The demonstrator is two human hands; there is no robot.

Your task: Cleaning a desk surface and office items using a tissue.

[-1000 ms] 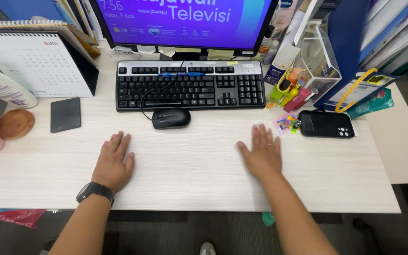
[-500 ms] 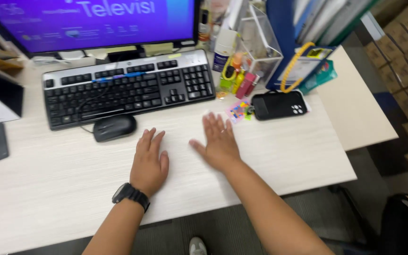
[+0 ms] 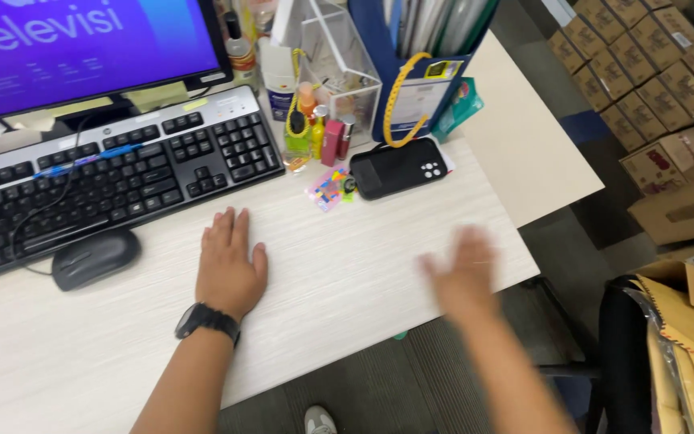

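My left hand (image 3: 229,265) lies flat, palm down, on the pale wooden desk (image 3: 339,265), fingers together, a black watch (image 3: 205,319) on its wrist. It holds nothing and is just right of the black mouse (image 3: 93,257), below the black keyboard (image 3: 114,181). My right hand (image 3: 461,273) is blurred with motion, lifted over the desk's right front corner with fingers spread and nothing in it. A black phone (image 3: 399,167) lies face down beyond it.
A monitor (image 3: 82,52) with a purple screen stands behind the keyboard. A clear organiser (image 3: 332,76) with bottles, a blue file holder (image 3: 415,72) and a small colourful trinket (image 3: 329,189) crowd the back. Cardboard boxes (image 3: 660,88) are stacked on the floor at right, brown envelopes (image 3: 692,337) at lower right.
The view has swung to the right. My right hand has left the desk surface and moved right toward the desk's corner. My left hand stays flat on the desk.
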